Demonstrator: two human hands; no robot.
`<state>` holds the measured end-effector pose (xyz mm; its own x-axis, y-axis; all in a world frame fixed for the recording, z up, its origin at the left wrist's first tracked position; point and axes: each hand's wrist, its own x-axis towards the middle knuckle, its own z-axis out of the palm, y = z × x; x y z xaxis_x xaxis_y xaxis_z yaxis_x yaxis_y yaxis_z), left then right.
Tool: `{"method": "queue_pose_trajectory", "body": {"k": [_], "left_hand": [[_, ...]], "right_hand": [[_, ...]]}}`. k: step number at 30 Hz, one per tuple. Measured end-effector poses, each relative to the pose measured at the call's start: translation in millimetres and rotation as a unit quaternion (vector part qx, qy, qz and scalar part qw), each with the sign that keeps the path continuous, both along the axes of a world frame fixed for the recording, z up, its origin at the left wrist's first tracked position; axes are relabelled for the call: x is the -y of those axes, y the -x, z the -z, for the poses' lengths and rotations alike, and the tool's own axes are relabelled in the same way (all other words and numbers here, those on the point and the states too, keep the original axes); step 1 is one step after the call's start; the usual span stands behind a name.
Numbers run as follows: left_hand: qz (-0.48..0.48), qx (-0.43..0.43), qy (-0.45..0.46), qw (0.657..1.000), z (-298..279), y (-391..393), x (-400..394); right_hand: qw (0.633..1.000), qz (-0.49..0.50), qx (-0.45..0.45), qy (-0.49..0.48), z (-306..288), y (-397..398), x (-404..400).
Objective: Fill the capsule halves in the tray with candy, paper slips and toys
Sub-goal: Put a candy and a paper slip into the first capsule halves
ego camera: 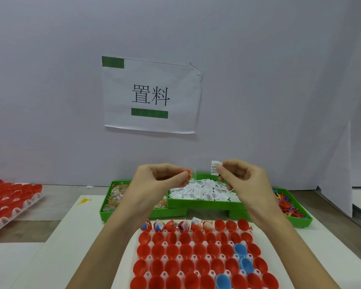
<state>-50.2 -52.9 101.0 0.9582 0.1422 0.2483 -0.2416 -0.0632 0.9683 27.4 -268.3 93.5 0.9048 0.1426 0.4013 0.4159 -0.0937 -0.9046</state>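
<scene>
Meanwhile, above the green bins (204,203) behind the tray (196,257), the left hand (161,180) pinched a candy packet (191,175) and the right hand (242,176) pinched a paper slip (215,167).

Hands (202,178) above tray (152,256) (both pinching)

A white paper sign (151,94) hangs on the pale wall (258,69) well above and behind the point of grip, printed with two large black characters and bearing two green strips, one at its upper left corner and one below the characters. Far out to the left of the grip and lower, a second white tray of red halves (10,202) lies on the wood-toned tabletop (56,207). A small yellow figure (84,201) lies alone on the white sheet (75,236), left of and below the grip.
</scene>
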Motion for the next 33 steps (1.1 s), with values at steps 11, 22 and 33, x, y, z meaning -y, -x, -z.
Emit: {"method": "queue_pose_trajectory", "body": {"k": [11, 22, 33], "left_hand": [[0.079, 0.031, 0.023, 0.996, -5.6, 3.8, 16.8], [0.078, 0.059, -0.004, 0.995, -5.1, 4.7, 23.7], [0.044, 0.091, 0.034, 0.994, -0.8, 2.7, 38.6]], "right_hand": [[0.999, -0.029, -0.026, -0.012, -15.4, 46.1, -10.2], [1.0, -0.022, -0.014, -0.015, -12.5, 44.2, -11.7], [0.959, -0.144, -0.191, -0.155, -14.3, 37.4, 0.7]]}}
